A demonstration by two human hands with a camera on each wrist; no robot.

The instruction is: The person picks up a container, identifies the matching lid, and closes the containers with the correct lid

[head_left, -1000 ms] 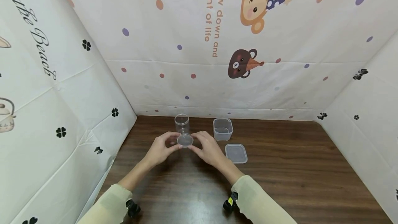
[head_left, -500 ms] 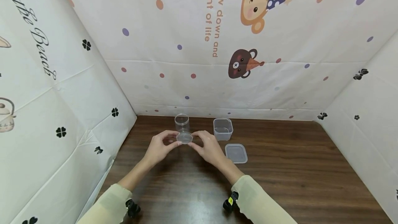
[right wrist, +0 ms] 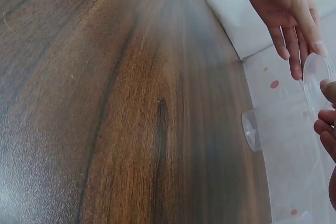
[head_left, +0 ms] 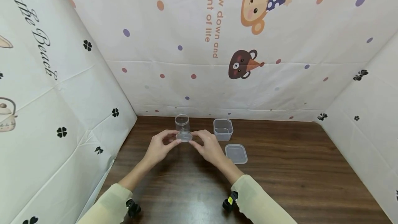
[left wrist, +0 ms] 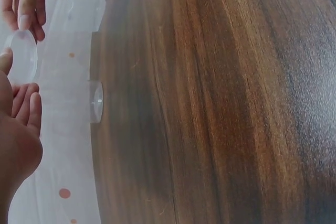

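Observation:
A round clear lid point(head_left: 185, 136) is held at its edge between both hands. My left hand point(head_left: 158, 149) pinches its left side with thumb and fingers; my right hand point(head_left: 209, 148) pinches the right side. Just behind the lid, a clear cylindrical jar point(head_left: 182, 123) stands upright on the table, its base partly covered by the lid in the head view. The left wrist view shows the lid point(left wrist: 23, 59) raised well above the table, with the jar point(left wrist: 96, 102) beyond. From the right wrist, the lid point(right wrist: 316, 82) appears between the fingertips of both hands.
A square clear container point(head_left: 223, 130) stands open to the right of the jar. Its square lid point(head_left: 236, 154) lies flat on the brown wooden table point(head_left: 295, 175) in front of it. Printed white cloth point(head_left: 174, 85) walls the back and both sides.
The round lid has shifted slightly away from me, closer to the jar in the head view, with both hands' fingertips following. The jar, square container and square lid have stayed put.

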